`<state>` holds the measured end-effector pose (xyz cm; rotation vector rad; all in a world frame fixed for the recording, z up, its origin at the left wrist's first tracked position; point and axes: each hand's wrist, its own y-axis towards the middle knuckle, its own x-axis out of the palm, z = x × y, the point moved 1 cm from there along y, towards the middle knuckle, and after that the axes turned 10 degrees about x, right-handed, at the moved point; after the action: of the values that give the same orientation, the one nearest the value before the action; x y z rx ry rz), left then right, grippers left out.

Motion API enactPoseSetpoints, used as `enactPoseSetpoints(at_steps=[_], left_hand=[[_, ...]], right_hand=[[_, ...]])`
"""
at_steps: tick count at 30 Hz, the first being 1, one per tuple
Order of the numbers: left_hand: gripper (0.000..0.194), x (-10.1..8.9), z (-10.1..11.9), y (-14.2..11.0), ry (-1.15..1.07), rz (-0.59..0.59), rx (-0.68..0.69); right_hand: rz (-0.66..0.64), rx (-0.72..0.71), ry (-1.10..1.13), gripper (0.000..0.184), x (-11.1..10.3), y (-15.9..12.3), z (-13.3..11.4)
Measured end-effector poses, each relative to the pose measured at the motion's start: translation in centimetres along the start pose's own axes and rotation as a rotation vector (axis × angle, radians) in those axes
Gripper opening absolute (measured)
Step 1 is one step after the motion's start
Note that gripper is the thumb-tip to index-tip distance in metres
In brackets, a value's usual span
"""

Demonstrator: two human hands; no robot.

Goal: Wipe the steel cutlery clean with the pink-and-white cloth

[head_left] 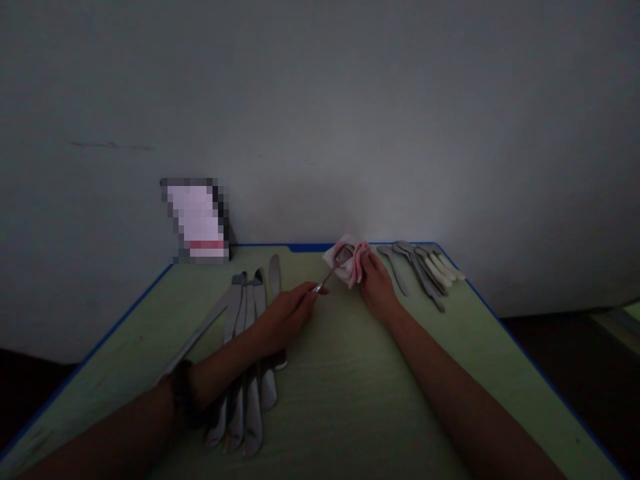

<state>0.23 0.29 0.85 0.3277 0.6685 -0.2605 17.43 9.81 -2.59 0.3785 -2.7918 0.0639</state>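
Note:
My left hand (295,310) is closed around the handle of a metal spoon (327,275), which points away and to the right over the table. The spoon's bowl end rests against a pink and white cloth (357,267). My right hand (376,283) grips this cloth from its right side, fingers partly hidden behind the folds. Beneath and beside my left forearm lie several long metal utensils (254,427), partly covered by the arm. A table knife (275,273) lies just beyond my left hand.
Several spoons (420,273), some with pale handles, lie at the table's back right. A blurred-out upright device (200,217) leans at the back left. The pale green table (350,407) has a blue edge and meets a grey wall (320,120).

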Motion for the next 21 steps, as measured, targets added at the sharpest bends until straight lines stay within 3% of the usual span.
enactPoseSetpoints(at_steps=[3, 9, 13, 18, 21], left_hand=[[0.040, 0.0, 0.2, 0.0, 0.039, -0.023, 0.013], [0.040, 0.0, 0.3, 0.1, 0.117, -0.002, 0.023], [0.040, 0.0, 0.0, 0.0, 0.138, 0.056, 0.032], [0.040, -0.1, 0.1, 0.0, 0.165, 0.040, 0.046], [0.040, -0.1, 0.2, -0.1, 0.180, 0.012, 0.073]], right_hand=[[0.052, -0.044, 0.074, 0.028, 0.3, -0.2, -0.5], [-0.097, 0.007, 0.275, 0.019, 0.9, -0.4, -1.8], [-0.079, 0.007, 0.302, 0.016, 0.6, -0.4, -1.6], [-0.018, 0.008, 0.146, 0.038, -0.1, -0.1, -0.2], [0.000, 0.001, -0.005, 0.041, -0.2, -0.4, -0.1]])
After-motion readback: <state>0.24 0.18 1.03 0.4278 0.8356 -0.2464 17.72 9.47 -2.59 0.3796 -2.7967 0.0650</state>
